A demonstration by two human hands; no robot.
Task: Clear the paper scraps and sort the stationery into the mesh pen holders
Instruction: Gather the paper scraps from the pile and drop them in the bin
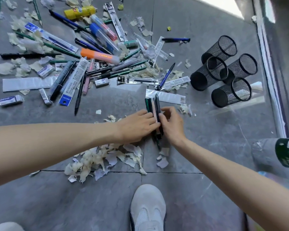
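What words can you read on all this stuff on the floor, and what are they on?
"HIGH": on the orange highlighter, upside down.
"deli": on the blue-ended refill pack, upside down.
Eraser box, yellow tube, dark green container: print too blurred to read.

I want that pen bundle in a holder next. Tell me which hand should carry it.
Right. The right hand curls around the pen bundle, and the mesh holders sit on that side across bare floor. The left hand lies flatter against the bundle and would have to cross over.
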